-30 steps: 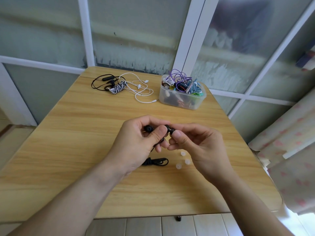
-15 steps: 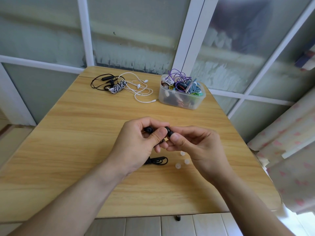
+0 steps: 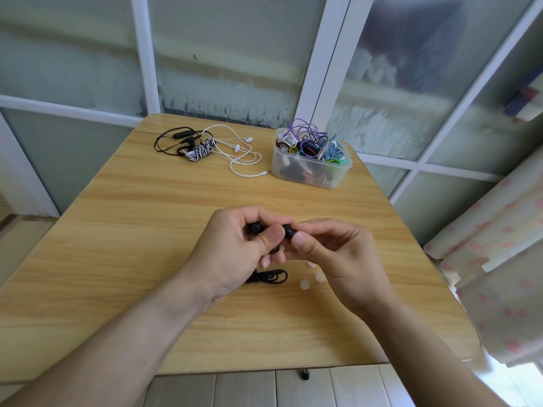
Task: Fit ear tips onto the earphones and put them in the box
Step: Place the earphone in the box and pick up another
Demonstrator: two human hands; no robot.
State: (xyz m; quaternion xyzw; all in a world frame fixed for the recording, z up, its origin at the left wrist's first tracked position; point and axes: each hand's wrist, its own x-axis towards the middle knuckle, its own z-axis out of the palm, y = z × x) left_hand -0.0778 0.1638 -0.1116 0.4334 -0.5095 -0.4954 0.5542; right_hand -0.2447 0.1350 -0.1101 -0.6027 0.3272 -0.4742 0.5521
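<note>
Two hands meet over the middle of the wooden table (image 3: 117,230), and between them are two black earbuds of a single wired earphone set. The left hand (image 3: 232,254) curls its fingers around one black earbud (image 3: 256,228), with the thumb pressing across toward the other hand. The right hand (image 3: 338,257) pinches the second black earbud (image 3: 289,231) between thumb and bent forefinger, so the two buds sit just beside each other at the fingertips. Both wrists are lifted off the table and both forearms come in from the near edge, converging at the buds. The black cable (image 3: 269,277) of this set lies in one loose bundle on the table under the hands. Three small translucent ear tips (image 3: 305,285) lie on the table just right of the cable, one of them partly hidden by the right hand. At the far right of the table stands one clear plastic box (image 3: 311,171), heaped with coiled earphones in purple, blue, green, white and black; their number cannot be counted. To the left of the box lies one white wired earphone set (image 3: 241,154), loosely spread, then a black-and-white striped cable bundle (image 3: 199,150), and beside it a black neckband earphone (image 3: 176,139).
</note>
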